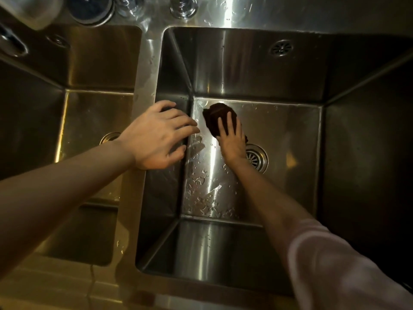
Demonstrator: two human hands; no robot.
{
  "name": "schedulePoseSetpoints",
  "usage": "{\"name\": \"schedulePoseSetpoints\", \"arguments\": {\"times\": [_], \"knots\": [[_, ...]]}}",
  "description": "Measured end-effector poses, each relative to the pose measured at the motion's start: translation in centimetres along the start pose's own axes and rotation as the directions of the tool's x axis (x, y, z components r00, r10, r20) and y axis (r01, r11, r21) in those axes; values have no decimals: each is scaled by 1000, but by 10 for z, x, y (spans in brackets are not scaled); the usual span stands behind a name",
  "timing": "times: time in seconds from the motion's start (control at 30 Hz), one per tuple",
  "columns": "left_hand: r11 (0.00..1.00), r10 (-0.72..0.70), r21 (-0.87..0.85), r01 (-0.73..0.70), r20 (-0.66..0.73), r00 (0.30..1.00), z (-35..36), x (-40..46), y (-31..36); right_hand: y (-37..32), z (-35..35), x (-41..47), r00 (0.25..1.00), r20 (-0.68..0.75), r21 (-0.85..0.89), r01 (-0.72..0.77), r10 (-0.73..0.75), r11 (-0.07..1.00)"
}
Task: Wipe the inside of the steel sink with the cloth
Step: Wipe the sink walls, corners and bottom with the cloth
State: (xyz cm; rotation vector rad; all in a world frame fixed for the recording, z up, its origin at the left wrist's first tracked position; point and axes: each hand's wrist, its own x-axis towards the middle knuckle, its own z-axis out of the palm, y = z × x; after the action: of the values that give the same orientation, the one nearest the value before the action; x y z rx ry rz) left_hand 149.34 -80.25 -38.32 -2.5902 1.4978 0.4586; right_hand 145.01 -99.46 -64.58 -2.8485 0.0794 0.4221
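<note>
Two bare forearms reach down from the near edge into a double steel sink, seen from above. Nearest on the right, a pale pushed-up sleeve (pixel 339 265) covers the upper part of the right arm. That arm runs down into the right basin of the steel sink (pixel 279 70), where the right hand (pixel 232 142) presses flat on a dark cloth (pixel 220 118) lying on the basin floor, fingers straight and slightly apart on top of it rather than curled around it. Cloth and hand sit near the far left corner of the floor, just beside the round drain (pixel 257 158), which the wrist partly hides. Water droplets (pixel 201 182) bead on the left strip of the floor, nearer than the hand. Level with it, the left hand (pixel 159 137) rests on the divider (pixel 143 90) between the two basins, fingers spread and reaching over its edge, holding nothing. Beyond, on the far wall, sits a small overflow grille (pixel 281 48); blurred glassware stands along the back ledge. Wiping of the floor appears to be under way, with the walls likely still to do. Next, the cloth probably needs drawing back through the wet strip under steady downward pressure.
</note>
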Motion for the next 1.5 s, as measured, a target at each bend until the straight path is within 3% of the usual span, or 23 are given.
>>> {"name": "schedulePoseSetpoints", "arguments": {"times": [0.13,0.27,0.43,0.67,0.83,0.93,1.07,1.17,1.23,1.37,1.5], "knots": [[1000,-10,1,10,14,1000,-1,0,0,-32,-4,15,994,9,102,-106,105,989],[1000,-17,4,17,12,1000,-2,-1,1,-46,3,14,999,-3,86,-54,54,995],[1000,-8,0,8,3,1000,2,0,-1,-10,16,-2,991,-113,10,69,-67,998],[999,-9,-32,9,-9,1000,2,0,-1,-21,0,22,989,-124,54,-78,84,995],[1000,-11,-23,11,-19,1000,3,0,-1,-46,6,19,984,-96,-12,152,-152,988],[1000,-16,-26,16,-19,1000,1,0,-1,-27,16,-1,973,-133,-24,188,-190,982],[999,-15,-37,14,-41,999,3,0,-1,-3,19,-6,988,-145,-34,40,-45,999],[999,-12,-30,11,-42,999,3,0,-1,-20,9,11,978,-181,35,-103,108,994],[1000,-13,-26,12,-44,999,3,-1,-1,-40,0,24,978,-161,77,-124,135,989],[1000,-13,-9,13,-41,999,4,-1,0,-72,6,30,991,-130,50,-15,21,999],[1000,-11,-6,11,-34,999,4,-1,-1,-65,30,-9,978,-191,72,97,-82,993]]}}
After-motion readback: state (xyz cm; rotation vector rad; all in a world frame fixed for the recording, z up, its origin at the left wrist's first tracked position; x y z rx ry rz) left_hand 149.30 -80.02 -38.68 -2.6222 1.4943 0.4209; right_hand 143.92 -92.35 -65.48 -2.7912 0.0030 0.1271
